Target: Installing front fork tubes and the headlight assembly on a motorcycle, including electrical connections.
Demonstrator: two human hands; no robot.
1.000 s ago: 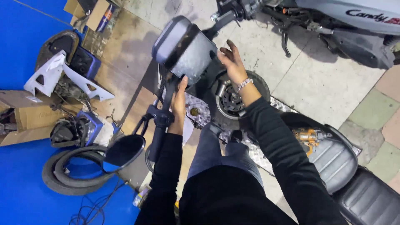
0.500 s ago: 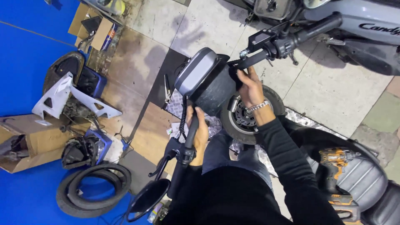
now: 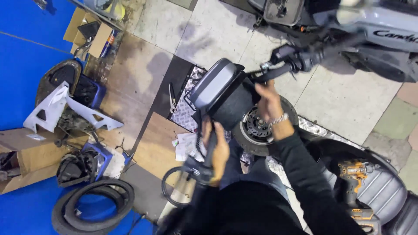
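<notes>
— Where does the handlebar assembly [image 3: 244, 93] sit relative to the two hands?

— It runs as one long bar across the view, from lower left up to upper right. The left hand [image 3: 216, 150] is at the low end, the right hand [image 3: 270, 103] just past the middle, under the right handlebar stalk [image 3: 300, 58]. Between them sits the dark headlight cowl [image 3: 217, 87], directly above the front wheel [image 3: 259, 126].

— Are both hands actually holding it?

— The left grip is clenched around the left handlebar [image 3: 204, 163], fingers wrapped over the black switch housing. The right grip is cupped against the underside of the cowl near the stem; I cannot tell if the fingers fully close there, but the palm is touching and bearing on it.

— Which hand is nearer the heavy part?

— The right. It is just beside the cowl and the steering column, while the left is out along the bar, near the round mirror [image 3: 176, 189] that hangs off that end. The far end of the bar, blurred, points toward the pale scooter [image 3: 383, 35] parked beyond.

— Anything close by?

— An orange-and-black cordless drill [image 3: 355, 174] lies on the black seat [image 3: 387, 191] by the right elbow, well apart from both hands. Off to the left, on the floor [image 3: 209, 30], lie loose tyres [image 3: 93, 202], a white fairing panel [image 3: 56, 111] and a cardboard box [image 3: 26, 156].
</notes>
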